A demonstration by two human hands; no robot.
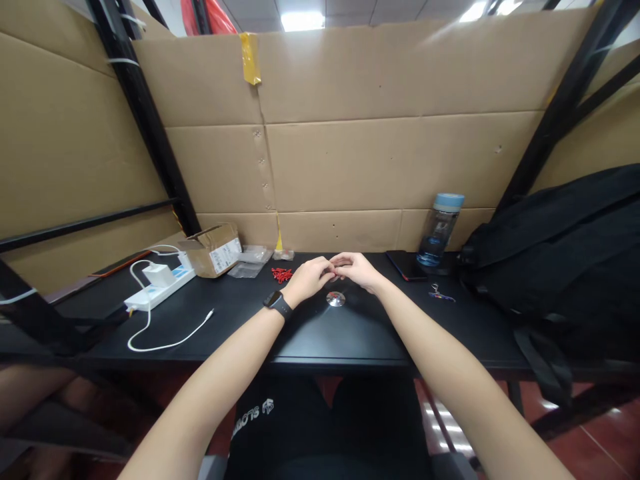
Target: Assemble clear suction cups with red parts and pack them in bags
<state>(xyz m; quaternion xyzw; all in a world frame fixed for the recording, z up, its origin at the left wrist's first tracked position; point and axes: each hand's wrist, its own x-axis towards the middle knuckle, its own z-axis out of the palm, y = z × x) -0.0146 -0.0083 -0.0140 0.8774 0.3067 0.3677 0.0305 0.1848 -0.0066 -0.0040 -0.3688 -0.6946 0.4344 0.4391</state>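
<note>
My left hand (311,279), with a dark watch on its wrist, meets my right hand (356,270) above the black table. The fingertips of both are pinched together around something small that I cannot make out. Just below them, a shiny round silver disc (335,299) lies on the tabletop. To the left of my left hand sits a little pile of red pieces (282,275), too small to tell their kind.
Left: a cardboard box (214,250), clear plastic bags (251,260), a white power strip (161,288) with a loose cable (170,346). Right: a dark phone (406,265), a water bottle (440,230), a keychain (441,293), a black backpack (560,267). Cardboard walls (345,167) enclose the table (345,340).
</note>
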